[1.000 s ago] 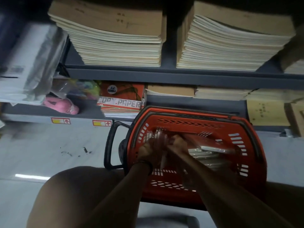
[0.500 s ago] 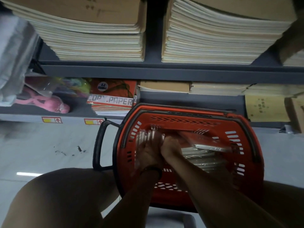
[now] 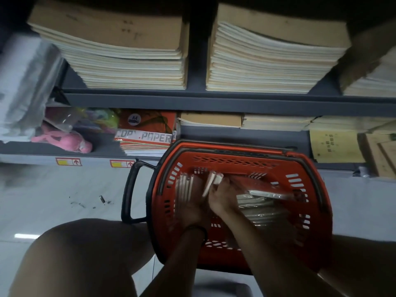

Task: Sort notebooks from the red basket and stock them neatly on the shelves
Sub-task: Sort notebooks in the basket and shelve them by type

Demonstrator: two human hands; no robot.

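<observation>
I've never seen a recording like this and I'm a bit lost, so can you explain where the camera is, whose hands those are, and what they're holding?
No machine here: a person wears one camera on the head, looking down at their own bare hands. Both reach into a red plastic shopping basket set before grey metal shelves stacked with tan-covered notebooks. The right hand appears to pinch a few thin white-edged notebooks standing upright; the left hand is among others, too blurred to judge its grip. More lie flat at the basket's right.
</observation>
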